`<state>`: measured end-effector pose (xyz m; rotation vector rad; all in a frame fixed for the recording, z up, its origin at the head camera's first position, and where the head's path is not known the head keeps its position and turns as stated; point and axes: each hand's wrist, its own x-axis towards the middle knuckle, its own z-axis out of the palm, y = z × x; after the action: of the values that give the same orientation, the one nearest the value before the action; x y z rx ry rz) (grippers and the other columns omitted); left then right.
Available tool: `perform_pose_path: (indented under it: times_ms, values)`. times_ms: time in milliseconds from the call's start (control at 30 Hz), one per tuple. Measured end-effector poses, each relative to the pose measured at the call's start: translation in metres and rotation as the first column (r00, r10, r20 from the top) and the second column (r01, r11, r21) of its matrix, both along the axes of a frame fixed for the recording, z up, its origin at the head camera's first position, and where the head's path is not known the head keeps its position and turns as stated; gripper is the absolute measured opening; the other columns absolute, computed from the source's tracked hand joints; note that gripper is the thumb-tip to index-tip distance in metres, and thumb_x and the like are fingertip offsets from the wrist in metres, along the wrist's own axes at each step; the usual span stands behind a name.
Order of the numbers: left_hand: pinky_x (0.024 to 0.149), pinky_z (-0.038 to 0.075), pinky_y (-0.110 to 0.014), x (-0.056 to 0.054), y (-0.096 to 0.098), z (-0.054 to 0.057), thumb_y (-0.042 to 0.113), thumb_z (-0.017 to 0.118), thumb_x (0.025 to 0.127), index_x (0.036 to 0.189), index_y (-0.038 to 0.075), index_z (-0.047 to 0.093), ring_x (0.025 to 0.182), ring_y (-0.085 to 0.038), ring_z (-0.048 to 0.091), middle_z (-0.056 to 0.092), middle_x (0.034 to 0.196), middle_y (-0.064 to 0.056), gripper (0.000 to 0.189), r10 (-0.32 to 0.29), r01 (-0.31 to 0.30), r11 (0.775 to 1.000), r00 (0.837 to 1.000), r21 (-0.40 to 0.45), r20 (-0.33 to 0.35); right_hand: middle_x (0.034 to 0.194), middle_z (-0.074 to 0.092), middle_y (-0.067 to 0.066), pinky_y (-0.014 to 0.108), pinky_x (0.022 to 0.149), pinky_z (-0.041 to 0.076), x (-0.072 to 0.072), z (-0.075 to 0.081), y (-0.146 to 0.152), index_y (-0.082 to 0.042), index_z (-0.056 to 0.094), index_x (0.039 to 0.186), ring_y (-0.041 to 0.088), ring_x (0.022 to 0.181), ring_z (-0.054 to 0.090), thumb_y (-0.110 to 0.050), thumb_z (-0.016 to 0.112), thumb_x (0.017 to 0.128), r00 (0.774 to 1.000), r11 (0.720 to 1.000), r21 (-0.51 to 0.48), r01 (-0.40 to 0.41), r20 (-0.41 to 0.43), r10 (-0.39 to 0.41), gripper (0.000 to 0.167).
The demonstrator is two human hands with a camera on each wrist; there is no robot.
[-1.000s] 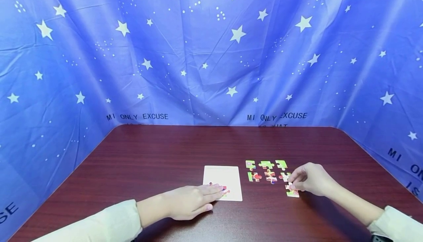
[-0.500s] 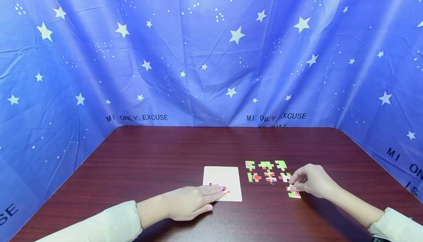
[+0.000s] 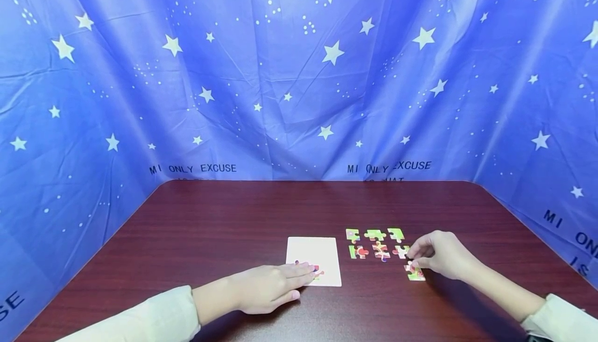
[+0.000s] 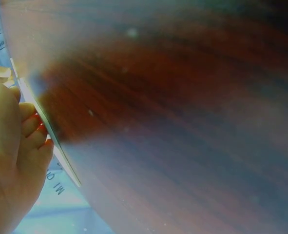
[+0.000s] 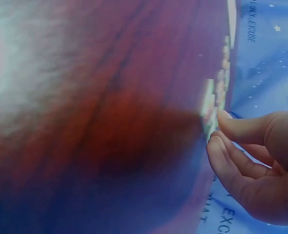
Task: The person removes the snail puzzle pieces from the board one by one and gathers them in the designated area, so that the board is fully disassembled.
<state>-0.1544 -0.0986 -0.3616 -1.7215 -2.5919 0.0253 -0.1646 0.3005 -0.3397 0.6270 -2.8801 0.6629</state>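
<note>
My left hand [image 3: 271, 286] lies with straight fingers across the lower left part of a white square puzzle board [image 3: 320, 248]. Some coloured jigsaw pieces [image 3: 320, 274] show on the board beside and partly under the fingertips. On the table to the right, my right hand [image 3: 446, 256] pinches a green and pink jigsaw piece [image 3: 413, 273] between thumb and fingers. The right wrist view has the thumb and fingertips at the edge of that jigsaw piece [image 5: 209, 107]. From the left wrist, the left hand [image 4: 17, 151] is seen against the board's thin edge [image 4: 51, 129].
Several loose jigsaw pieces lie in two rows between board and right hand, among them a green one [image 3: 375, 234] and a red and green one [image 3: 357, 251]. The dark wooden table [image 3: 224, 217] is bordered by a blue star-patterned curtain [image 3: 261, 72].
The jigsaw piece at my right fingertips has shifted slightly right and turned a little. My left hand stays in place on the board. The head view has tilted slightly.
</note>
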Motion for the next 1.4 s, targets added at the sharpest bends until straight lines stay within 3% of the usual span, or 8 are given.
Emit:
perform_pose_path:
  times_ms: [200,400,667,833,967,1133,1400]
  values:
    - [0.115,0.037,-0.032,0.000,-0.001,0.000,0.028,0.025,0.107,0.150,0.009,0.034,0.144,-0.018,0.037,0.036,0.156,-0.004,0.048,-0.005,0.005,1.000,1.000,0.004,0.001,0.073,0.074,-0.004,0.018,0.057,0.050,-0.006,0.012,-0.014,-0.011,0.074,0.082,-0.005,0.061,0.062,-0.012,0.081,0.073,0.999,0.999,-0.030,-0.034,-0.033,0.033,0.012]
    - [0.116,0.036,-0.031,0.000,0.000,-0.001,0.029,0.026,0.107,0.150,0.011,0.035,0.144,-0.016,0.036,0.035,0.157,-0.002,0.048,0.020,-0.020,1.000,1.000,-0.012,0.017,0.081,0.076,0.002,0.017,0.061,0.053,-0.011,0.018,-0.049,-0.009,0.075,0.087,0.004,0.068,0.069,-0.013,0.080,0.075,0.993,0.990,-0.092,-0.108,0.044,0.112,0.014]
    - [0.115,0.037,-0.032,0.000,0.001,-0.002,0.030,0.025,0.107,0.150,0.012,0.033,0.144,-0.016,0.036,0.035,0.157,-0.002,0.048,0.012,-0.012,1.000,1.000,-0.001,0.007,0.077,0.075,0.000,0.014,0.061,0.052,-0.016,0.013,-0.109,-0.007,0.075,0.086,0.002,0.067,0.067,-0.010,0.079,0.075,0.964,0.959,-0.155,-0.238,0.083,0.253,0.013]
    - [0.115,0.037,-0.032,-0.001,0.002,-0.002,0.030,0.026,0.107,0.151,0.011,0.032,0.144,-0.018,0.037,0.036,0.156,-0.003,0.049,0.013,-0.013,1.000,1.000,0.010,0.025,0.073,0.074,0.001,0.013,0.059,0.051,-0.018,0.005,-0.137,-0.005,0.074,0.084,-0.001,0.063,0.064,-0.007,0.080,0.074,0.947,0.946,-0.177,-0.273,0.123,0.296,0.012]
    - [0.115,0.037,-0.032,-0.002,0.002,-0.002,0.030,0.025,0.107,0.150,0.009,0.032,0.143,-0.020,0.038,0.036,0.156,-0.004,0.049,-0.008,0.008,1.000,1.000,0.011,-0.002,0.070,0.072,0.002,0.012,0.059,0.051,-0.018,0.000,-0.151,-0.004,0.073,0.082,-0.002,0.061,0.061,-0.005,0.081,0.072,0.936,0.936,-0.181,-0.302,0.130,0.327,0.012]
    - [0.116,0.036,-0.031,0.000,0.003,0.001,0.029,0.027,0.106,0.149,0.009,0.035,0.144,-0.020,0.037,0.036,0.156,-0.003,0.048,0.009,-0.009,1.000,1.000,-0.020,-0.013,0.066,0.071,0.001,0.012,0.055,0.049,-0.018,-0.003,-0.161,-0.005,0.073,0.076,-0.004,0.057,0.058,-0.005,0.083,0.067,0.943,0.942,-0.174,-0.285,0.127,0.309,0.014]
    - [0.116,0.036,-0.031,0.002,0.001,0.004,0.030,0.028,0.106,0.149,0.010,0.035,0.144,-0.019,0.037,0.038,0.155,-0.001,0.048,0.033,-0.032,0.999,0.999,-0.038,0.025,0.059,0.067,0.001,0.011,0.052,0.047,-0.017,-0.007,-0.170,-0.003,0.071,0.069,-0.006,0.053,0.053,0.001,0.084,0.063,0.957,0.952,-0.173,-0.254,0.099,0.273,0.015]
